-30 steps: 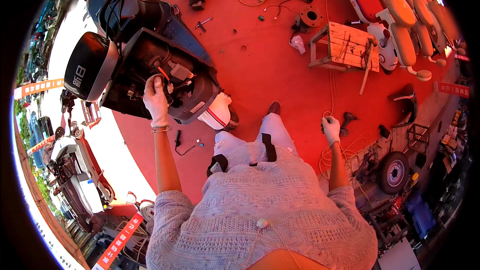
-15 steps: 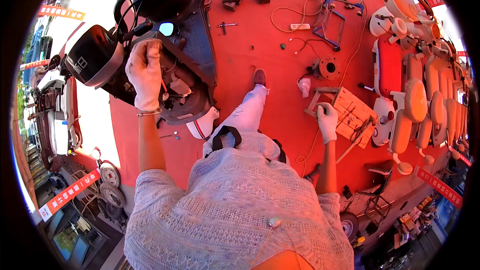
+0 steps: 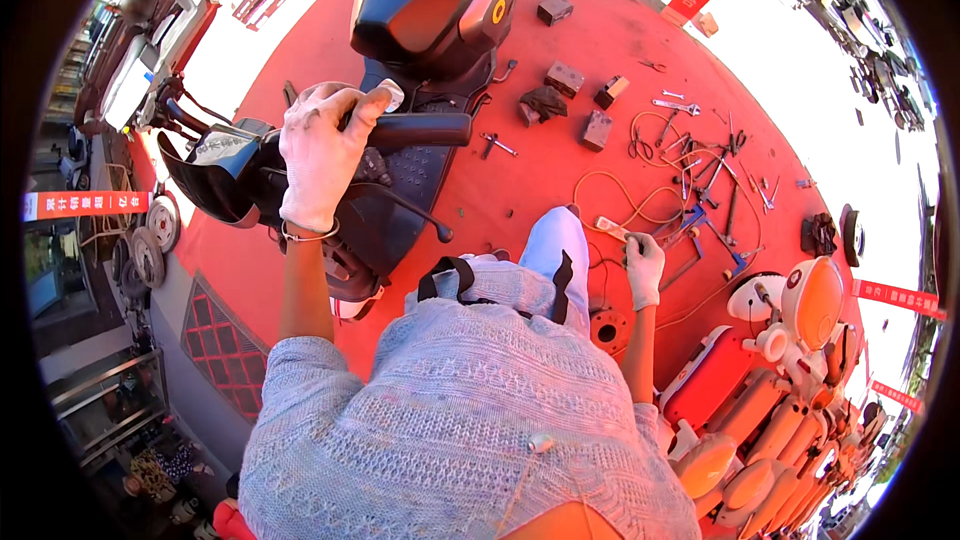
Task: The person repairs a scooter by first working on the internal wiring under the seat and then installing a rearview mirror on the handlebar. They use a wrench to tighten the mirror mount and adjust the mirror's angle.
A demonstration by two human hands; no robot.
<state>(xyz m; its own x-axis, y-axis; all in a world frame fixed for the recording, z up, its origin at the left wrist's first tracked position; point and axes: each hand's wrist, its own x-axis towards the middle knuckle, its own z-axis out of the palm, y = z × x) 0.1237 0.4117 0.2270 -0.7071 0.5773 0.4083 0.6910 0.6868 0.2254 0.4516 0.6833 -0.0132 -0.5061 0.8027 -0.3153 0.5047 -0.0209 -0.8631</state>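
My left hand (image 3: 322, 152), in a pale work glove, is raised over the front of a black scooter (image 3: 410, 175). Its fingers are bent and drawn together, and a small pale piece (image 3: 393, 96) shows at the fingertips; what it is stays unclear. Beside that hand a black handlebar grip (image 3: 425, 130) sticks out to the right, and a lever with a round end reaches below it. Whether the hand touches the handlebar cannot be made out. My right hand (image 3: 645, 268), gloved too, hangs above the red floor with curled fingers; anything inside them is hidden.
Dark blocks (image 3: 565, 80) lie on the red floor (image 3: 480, 190) ahead. Wrenches and pliers (image 3: 715, 180), a blue metal frame (image 3: 690, 235) and an orange cord with a white power strip (image 3: 610, 228) lie right. Parked scooters (image 3: 760, 420) crowd the lower right; a round metal part (image 3: 608, 330) lies near my leg.
My view has swung to the right, and the scooter's seat end has come into sight. My left hand is now beside the handlebar grip. The wooden stool has left the view.
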